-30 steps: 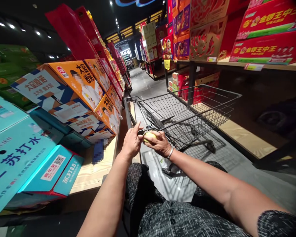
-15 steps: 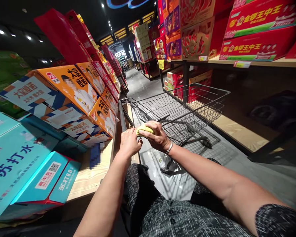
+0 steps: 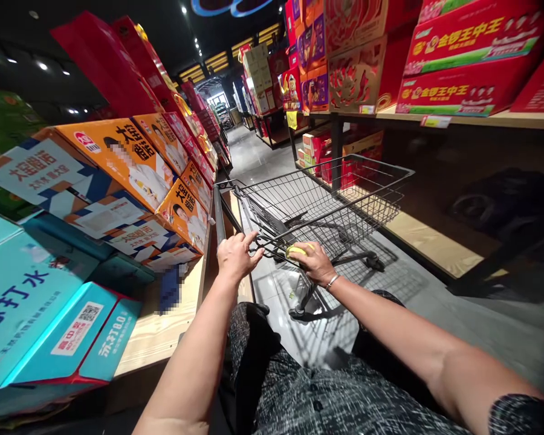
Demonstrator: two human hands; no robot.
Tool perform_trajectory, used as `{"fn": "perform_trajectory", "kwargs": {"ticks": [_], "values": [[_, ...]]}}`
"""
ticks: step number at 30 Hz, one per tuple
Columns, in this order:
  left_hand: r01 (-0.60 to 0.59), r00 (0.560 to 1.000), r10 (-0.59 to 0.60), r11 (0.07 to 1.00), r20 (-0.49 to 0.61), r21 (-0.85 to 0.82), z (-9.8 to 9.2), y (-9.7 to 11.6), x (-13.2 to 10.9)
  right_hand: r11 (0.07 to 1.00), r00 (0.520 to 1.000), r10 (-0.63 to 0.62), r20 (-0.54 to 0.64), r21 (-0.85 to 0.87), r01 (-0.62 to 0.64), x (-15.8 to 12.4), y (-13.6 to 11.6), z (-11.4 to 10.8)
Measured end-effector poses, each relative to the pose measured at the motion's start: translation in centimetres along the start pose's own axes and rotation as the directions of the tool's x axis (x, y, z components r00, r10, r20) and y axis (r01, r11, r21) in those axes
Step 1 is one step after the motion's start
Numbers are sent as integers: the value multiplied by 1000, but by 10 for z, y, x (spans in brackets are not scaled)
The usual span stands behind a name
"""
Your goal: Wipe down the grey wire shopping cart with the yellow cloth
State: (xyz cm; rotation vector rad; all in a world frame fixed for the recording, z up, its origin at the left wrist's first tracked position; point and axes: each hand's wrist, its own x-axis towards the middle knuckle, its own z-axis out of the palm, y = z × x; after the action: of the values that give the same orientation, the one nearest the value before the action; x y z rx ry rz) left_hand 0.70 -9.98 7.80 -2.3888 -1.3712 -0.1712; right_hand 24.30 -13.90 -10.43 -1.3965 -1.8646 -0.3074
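Observation:
My right hand (image 3: 315,264) is closed around a folded yellow cloth (image 3: 299,249), close to the near end of a wire shopping cart (image 3: 326,199). Part of the cloth is hidden under the fingers. To its left, my left hand (image 3: 239,257) holds nothing, its thumb and fingers apart. It hovers by the cart's near frame; I cannot tell whether it touches the metal. The cart's handle (image 3: 218,211) runs along the edge of the left shelf.
Orange drink cartons (image 3: 122,160) and turquoise cartons (image 3: 68,338) are stacked on a wooden shelf (image 3: 154,338) at left. Red boxes (image 3: 462,66) fill the right shelf (image 3: 476,122). A grey tiled floor (image 3: 249,151) stretches down the aisle between them.
The hands were together on the cloth. My right hand has moved right and down with it, while my left hand has let go and opened.

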Motion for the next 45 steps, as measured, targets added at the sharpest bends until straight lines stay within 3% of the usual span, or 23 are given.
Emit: {"fn": "perform_trajectory", "kwargs": {"ticks": [5, 9, 13, 17, 21, 24, 26, 29, 31, 33, 36, 38, 40, 42, 45], "values": [[-15, 998, 16, 999, 54, -31, -9, 0, 5, 991, 999, 42, -32, 132, -37, 61, -27, -40], [-42, 998, 46, 997, 50, -70, -18, 13, 9, 991, 988, 34, 152, 124, -53, 106, -52, -46], [-85, 996, 85, 994, -1, -72, -13, 28, 11, 995, 963, 42, 266, 73, -63, 118, -52, -44], [-124, 992, 123, 991, -37, -47, 0, 28, 8, 996, 950, 91, 299, -36, -84, 111, -6, -59], [-106, 993, 101, 992, -68, -64, 6, 22, 7, 954, 926, 280, 252, -181, -239, 99, 67, -81], [-94, 993, 87, 992, -78, -86, 6, 22, 8, 903, 895, 403, 192, -246, -353, 90, 99, -89], [-83, 994, 75, 992, -81, -96, 6, 23, 9, 887, 891, 437, 126, -228, -403, 86, 95, -84], [-78, 994, 69, 991, -87, -106, 8, 23, 10, 917, 921, 389, 24, -108, -384, 81, 57, -62], [-86, 993, 77, 991, -88, -105, 9, 22, 10, 968, 968, 250, -5, 17, -250, 80, 21, -42], [-91, 993, 82, 991, -84, -100, 12, 19, 10, 988, 999, 34, -28, 154, -30, 81, -15, -22], [-108, 992, 99, 987, -83, -120, 16, 12, 10, 946, 974, -195, -118, 240, 218, 80, -46, 5], [-120, 990, 108, 982, -88, -143, 19, 6, 9, 947, 963, -228, -144, 199, 254, 72, -47, 21], [-114, 991, 102, 981, -83, -155, 21, 0, 9, 957, 969, -239, -62, 152, 246, 55, -31, 35], [-92, 995, 82, 983, -64, -161, 22, -7, 10, 972, 966, -215, 140, 130, 198, 29, -6, 45], [-54, 998, 50, 985, -29, -164, 21, -15, 10, 998, 906, -23, 422, 60, -2, -15, 34, 48]]}}
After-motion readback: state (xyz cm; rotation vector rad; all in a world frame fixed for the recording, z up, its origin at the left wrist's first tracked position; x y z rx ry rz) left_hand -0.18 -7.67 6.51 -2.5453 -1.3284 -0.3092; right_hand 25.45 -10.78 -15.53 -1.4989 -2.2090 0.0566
